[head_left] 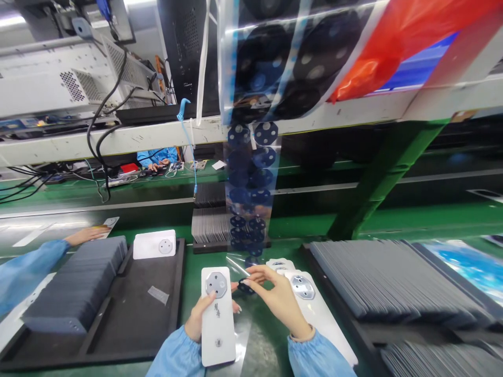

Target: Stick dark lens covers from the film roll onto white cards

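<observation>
Hanging strip, long clear plastic film printed with paired dark round discs (251,173): nearest item, dropping toward the green-surfaced bench (267,335); could swing into the work if brushed.

Black flat tray (387,333), right side: packed row of dark grey rectangular panels (393,277); a knock at one end could topple them.

Overlapping white rounded panels with silver octagonal plates (314,314): beside right hand (281,301); a dragging sleeve may scuff them.

White rectangular panel, silver octagonal plate (218,327): clasped in left hand (196,317), thumb on face; slackening grip could tilt it, thumb pressure smudge it.

Small dark round disc (245,287): pinched in right hand's grip, just beside held panel; hard pinching could crease it. Separation from film: cannot tell.
</observation>
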`<state>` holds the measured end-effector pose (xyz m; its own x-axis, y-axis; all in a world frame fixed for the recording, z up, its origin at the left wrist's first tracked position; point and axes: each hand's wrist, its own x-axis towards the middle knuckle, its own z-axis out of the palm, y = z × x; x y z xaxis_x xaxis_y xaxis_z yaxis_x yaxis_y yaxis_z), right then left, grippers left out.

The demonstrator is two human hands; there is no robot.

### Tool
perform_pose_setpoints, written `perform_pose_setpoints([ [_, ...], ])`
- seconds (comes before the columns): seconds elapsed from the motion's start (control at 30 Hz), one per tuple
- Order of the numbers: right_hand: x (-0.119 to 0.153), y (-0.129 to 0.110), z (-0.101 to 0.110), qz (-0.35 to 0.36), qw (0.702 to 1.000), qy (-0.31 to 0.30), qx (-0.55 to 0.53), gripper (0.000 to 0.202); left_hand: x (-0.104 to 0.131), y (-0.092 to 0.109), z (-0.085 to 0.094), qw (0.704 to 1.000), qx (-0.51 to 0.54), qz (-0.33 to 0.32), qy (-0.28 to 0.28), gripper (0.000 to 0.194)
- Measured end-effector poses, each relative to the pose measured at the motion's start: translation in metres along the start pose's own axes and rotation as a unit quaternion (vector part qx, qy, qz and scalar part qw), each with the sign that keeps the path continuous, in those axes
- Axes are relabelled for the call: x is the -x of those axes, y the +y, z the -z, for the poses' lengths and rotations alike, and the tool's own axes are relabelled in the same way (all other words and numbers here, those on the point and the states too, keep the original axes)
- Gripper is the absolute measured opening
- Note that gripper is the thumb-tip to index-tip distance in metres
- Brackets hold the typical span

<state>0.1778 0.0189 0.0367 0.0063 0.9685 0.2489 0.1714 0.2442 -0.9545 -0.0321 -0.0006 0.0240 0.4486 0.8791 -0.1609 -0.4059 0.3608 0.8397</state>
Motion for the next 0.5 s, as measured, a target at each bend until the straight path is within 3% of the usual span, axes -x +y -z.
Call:
perform_pose_setpoints([
  [0.1, -0.001, 0.001, 0.004, 0.012, 0.992, 0.116, -0.048, 0.039, -0.002, 0.000, 0.001, 0.999, -0.004, -0.034, 0.040, 0.082],
  [0.17, -0.001, 0.002, 0.002, -0.008, 0.983, 0.145, -0.112, 0.048, -0.004, -0.002, 0.000, 0.998, -0.016, -0.043, 0.053, 0.079],
  [0.3, 0.005, 0.002, -0.021, -0.043, 0.976, 0.090, -0.194, 0.051, -0.010, -0.012, -0.006, 0.984, -0.128, -0.026, 0.124, 0.066],
  [0.4, 0.013, 0.004, -0.043, -0.048, 0.976, 0.073, -0.198, 0.050, -0.011, -0.015, -0.011, 0.953, -0.231, -0.070, 0.181, 0.059],
  [0.5, 0.020, 0.007, -0.056, -0.055, 0.977, 0.078, -0.193, 0.050, -0.010, -0.015, -0.014, 0.946, -0.250, -0.144, 0.150, 0.053],
])
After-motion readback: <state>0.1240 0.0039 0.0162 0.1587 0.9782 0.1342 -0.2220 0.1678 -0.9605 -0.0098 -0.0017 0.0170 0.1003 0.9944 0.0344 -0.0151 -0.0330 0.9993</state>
